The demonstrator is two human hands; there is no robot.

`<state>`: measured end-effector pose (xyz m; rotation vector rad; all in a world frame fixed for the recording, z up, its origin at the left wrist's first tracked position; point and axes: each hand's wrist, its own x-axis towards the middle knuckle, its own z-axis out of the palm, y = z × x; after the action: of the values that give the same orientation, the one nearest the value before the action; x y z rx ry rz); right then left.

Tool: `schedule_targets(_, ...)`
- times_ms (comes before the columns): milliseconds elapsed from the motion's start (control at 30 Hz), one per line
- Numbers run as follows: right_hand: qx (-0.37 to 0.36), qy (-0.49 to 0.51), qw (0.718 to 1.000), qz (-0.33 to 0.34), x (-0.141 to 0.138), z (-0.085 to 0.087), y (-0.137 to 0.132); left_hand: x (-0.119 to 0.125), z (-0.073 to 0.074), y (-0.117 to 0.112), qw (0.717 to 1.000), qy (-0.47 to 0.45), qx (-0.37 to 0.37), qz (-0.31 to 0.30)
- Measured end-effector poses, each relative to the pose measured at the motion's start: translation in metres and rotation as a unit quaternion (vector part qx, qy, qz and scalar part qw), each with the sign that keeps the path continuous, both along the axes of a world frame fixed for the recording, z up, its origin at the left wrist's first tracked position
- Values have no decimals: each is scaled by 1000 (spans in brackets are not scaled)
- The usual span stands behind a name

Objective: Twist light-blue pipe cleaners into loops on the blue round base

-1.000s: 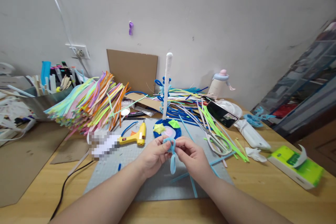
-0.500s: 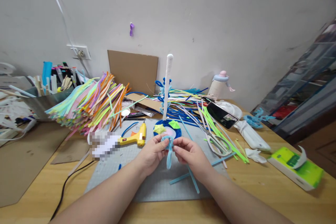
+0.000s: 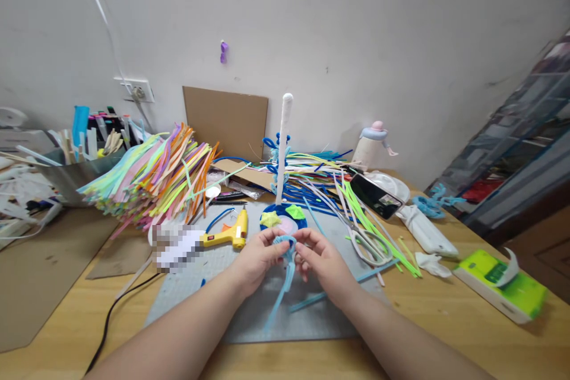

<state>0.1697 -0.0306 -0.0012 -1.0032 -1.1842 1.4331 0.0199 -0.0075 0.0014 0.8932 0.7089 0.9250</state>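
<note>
Both of my hands meet over the grey cutting mat (image 3: 214, 314). My left hand (image 3: 260, 255) pinches a bent, looped light-blue pipe cleaner (image 3: 290, 270) between thumb and fingers. On its right side, my right hand (image 3: 318, 255) has its fingertips closed on the same piece. A longer light-blue strand (image 3: 276, 307) hangs down from between the hands, slightly blurred. Just beyond the fingers stands a white wrapped post (image 3: 284, 148) on a round dark-blue base (image 3: 303, 225). A yellow star (image 3: 269, 219) and a green star (image 3: 295, 212) sit on that base, while blue curled pieces cling around the post.
A yellow glue gun (image 3: 229, 234) lies left of my hands; scissors (image 3: 369, 246) lie right. Loose light-blue pipe cleaners (image 3: 307, 303) rest on the mat. A large multicoloured bundle (image 3: 155, 178), a phone (image 3: 376, 195), a bottle (image 3: 370, 145) and a green tissue pack (image 3: 501, 285) stand around.
A long light-blue strand now hangs between my hands, pointing down and left. The diagonal strand end below my right hand no longer shows on the mat. My hands have barely moved.
</note>
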Motion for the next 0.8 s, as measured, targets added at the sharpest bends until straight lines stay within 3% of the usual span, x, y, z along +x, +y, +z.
schedule_targets(167, 132, -61, 988, -45, 3, -3, 0, 4, 0, -2, 990, 77, 112, 26)
schedule_targets(333, 120, -75, 989, -39, 5, 0, 1, 4, -1, 0, 977, 111, 179, 46)
schedule_targets(667, 185, -173, 966, -56, 11, 4, 1, 2, 4, -2, 963, 162, 209, 48)
schedule_targets(800, 152, -180, 971, -31, 11, 9, 2, 1, 6, -1, 960, 186, 202, 45)
